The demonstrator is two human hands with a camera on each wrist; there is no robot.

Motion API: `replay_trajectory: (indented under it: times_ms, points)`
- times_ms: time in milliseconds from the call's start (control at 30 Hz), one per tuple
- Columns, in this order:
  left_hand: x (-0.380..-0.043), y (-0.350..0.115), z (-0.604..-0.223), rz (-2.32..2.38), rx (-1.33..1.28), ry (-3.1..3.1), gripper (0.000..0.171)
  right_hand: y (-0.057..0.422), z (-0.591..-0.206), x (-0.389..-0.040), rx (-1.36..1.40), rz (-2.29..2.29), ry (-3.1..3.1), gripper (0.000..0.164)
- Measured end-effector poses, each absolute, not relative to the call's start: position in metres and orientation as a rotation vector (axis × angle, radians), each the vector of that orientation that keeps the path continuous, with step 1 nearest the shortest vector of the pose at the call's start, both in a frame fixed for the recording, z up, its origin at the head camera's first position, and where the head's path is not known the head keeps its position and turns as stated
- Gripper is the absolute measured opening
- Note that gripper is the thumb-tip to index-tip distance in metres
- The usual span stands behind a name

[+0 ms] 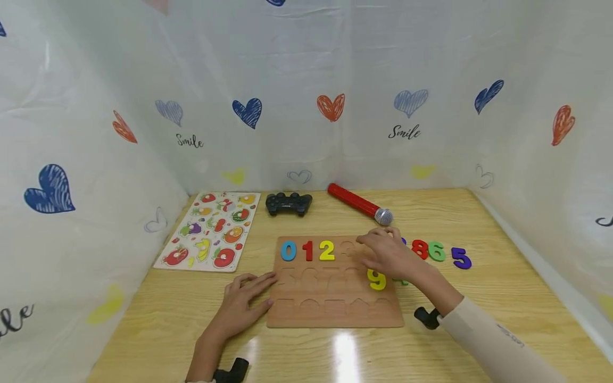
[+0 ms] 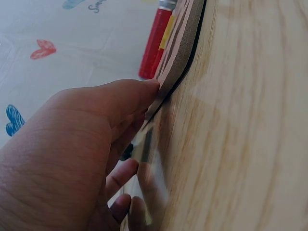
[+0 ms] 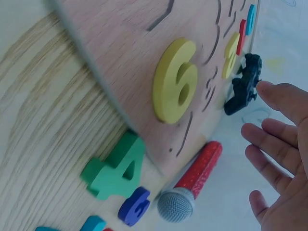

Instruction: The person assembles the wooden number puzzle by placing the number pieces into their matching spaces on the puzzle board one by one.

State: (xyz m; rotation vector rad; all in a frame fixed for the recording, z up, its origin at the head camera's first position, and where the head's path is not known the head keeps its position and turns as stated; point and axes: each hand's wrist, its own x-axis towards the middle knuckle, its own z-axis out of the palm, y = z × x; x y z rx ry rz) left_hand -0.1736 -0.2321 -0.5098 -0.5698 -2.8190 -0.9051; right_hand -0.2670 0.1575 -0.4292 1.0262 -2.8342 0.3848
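A wooden number board (image 1: 306,291) lies on the table, with a blue 0 (image 1: 284,250), red 1 (image 1: 308,251) and yellow 2 (image 1: 327,250) in its top row. My left hand (image 1: 239,302) rests at the board's left edge, thumb and fingers touching it. Over the board's upper right hovers my right hand (image 1: 395,255), its fingers loosely spread and holding nothing in the right wrist view. Below it, a yellow 9 (image 1: 377,280) lies loose on the board. A green 4 (image 3: 115,166) sits just off the board's right side, mostly hidden by the right arm in the head view.
Right of the board lie a red 8 (image 1: 420,249), green 6 (image 1: 436,251) and purple 5 (image 1: 461,258). Behind it are a red microphone (image 1: 356,202) and a black game controller (image 1: 288,204). A fruit puzzle board (image 1: 210,234) lies at the left.
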Motion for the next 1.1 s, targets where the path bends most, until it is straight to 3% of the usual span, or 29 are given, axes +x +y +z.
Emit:
replay_trajectory:
  times_ms: [1100]
  points:
    - [-0.172, -0.232, -0.512, -0.877, -0.565, -2.799, 0.050, 0.230, -0.446, -0.269, 0.847, 0.407, -2.858, 0.043]
